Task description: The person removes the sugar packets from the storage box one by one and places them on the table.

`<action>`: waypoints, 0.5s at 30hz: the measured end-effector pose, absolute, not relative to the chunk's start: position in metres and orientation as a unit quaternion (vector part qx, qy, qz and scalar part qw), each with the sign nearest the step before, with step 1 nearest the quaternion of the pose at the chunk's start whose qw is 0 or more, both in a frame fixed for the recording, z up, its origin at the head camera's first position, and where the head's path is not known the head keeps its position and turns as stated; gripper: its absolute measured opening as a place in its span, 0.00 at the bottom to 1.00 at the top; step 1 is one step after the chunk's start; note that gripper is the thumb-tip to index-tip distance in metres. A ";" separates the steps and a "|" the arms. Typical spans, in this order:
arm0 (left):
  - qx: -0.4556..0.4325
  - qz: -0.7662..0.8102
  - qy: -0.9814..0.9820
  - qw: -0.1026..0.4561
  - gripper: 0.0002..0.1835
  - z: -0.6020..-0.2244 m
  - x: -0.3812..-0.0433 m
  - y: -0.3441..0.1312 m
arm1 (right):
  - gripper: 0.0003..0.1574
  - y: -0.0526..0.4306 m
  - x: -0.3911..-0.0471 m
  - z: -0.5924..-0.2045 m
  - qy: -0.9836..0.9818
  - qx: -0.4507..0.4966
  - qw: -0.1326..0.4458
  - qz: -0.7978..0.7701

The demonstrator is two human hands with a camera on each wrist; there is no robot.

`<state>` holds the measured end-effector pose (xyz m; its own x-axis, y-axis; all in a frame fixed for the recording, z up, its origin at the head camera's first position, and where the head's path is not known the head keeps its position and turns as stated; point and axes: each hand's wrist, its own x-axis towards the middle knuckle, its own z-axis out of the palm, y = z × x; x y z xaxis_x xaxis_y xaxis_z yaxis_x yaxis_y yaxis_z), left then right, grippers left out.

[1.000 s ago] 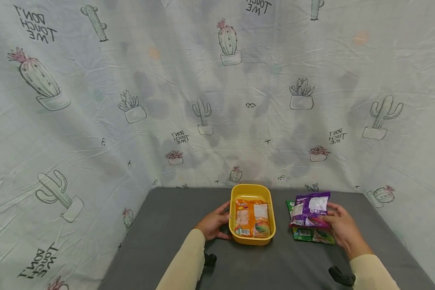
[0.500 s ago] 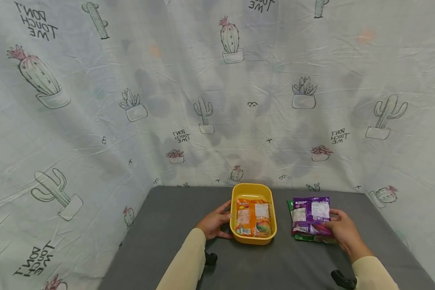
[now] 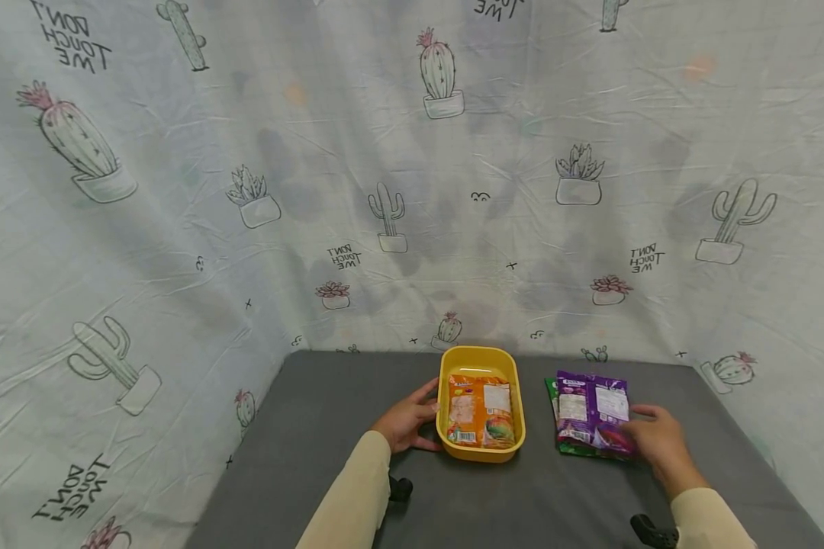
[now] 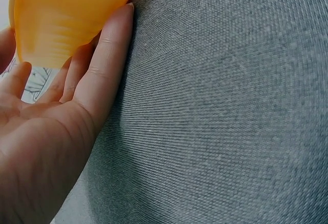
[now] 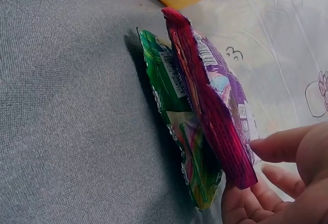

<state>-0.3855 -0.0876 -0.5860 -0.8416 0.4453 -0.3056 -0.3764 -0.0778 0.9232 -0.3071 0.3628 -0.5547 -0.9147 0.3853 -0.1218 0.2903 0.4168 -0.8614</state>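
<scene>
An orange snack packet (image 3: 481,412) with a mango picture lies inside the yellow tray (image 3: 482,455). My left hand (image 3: 405,423) touches the tray's left side, its fingers spread along the outer wall; in the left wrist view those fingers (image 4: 100,73) reach along the tray's wall close to the cloth. Over on the right, a purple snack packet (image 3: 593,412) rests on a green packet (image 5: 164,78), covering most of it. My right hand (image 3: 662,446) pinches the purple packet's right edge, thumb above and fingers underneath in the right wrist view.
Grey cloth (image 3: 343,381) covers the table. A pale curtain (image 3: 481,229) printed with cacti hangs along its back and sides. Black camera mounts (image 3: 652,531) sit by both wrists. A strip of table separates the tray from the two packets.
My right hand has brought the purple packet down flatter over the green one, covering more of it. The hand has shifted slightly right. The left hand and tray have stayed put.
</scene>
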 end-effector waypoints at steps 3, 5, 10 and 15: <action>0.029 0.734 0.618 0.279 0.38 -0.586 -0.386 -0.088 | 0.32 0.363 -0.307 -0.554 -0.831 -0.207 0.076 0.510; 0.029 0.734 0.617 0.280 0.38 -0.586 -0.386 -0.088 | 0.32 0.363 -0.306 -0.553 -0.826 -0.213 0.095 0.513; 0.028 0.736 0.616 0.281 0.38 -0.585 -0.385 -0.088 | 0.29 0.362 -0.307 -0.545 -0.814 -0.226 0.117 0.522; 0.025 0.738 0.614 0.280 0.38 -0.585 -0.384 -0.088 | 0.29 0.356 -0.310 -0.538 -0.810 -0.227 0.110 0.530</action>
<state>-0.3842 -0.0882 -0.5845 -0.8418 0.4434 -0.3078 -0.3831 -0.0891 0.9194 -0.3098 0.3560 -0.5378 -0.8732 0.4832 -0.0628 0.2506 0.3349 -0.9083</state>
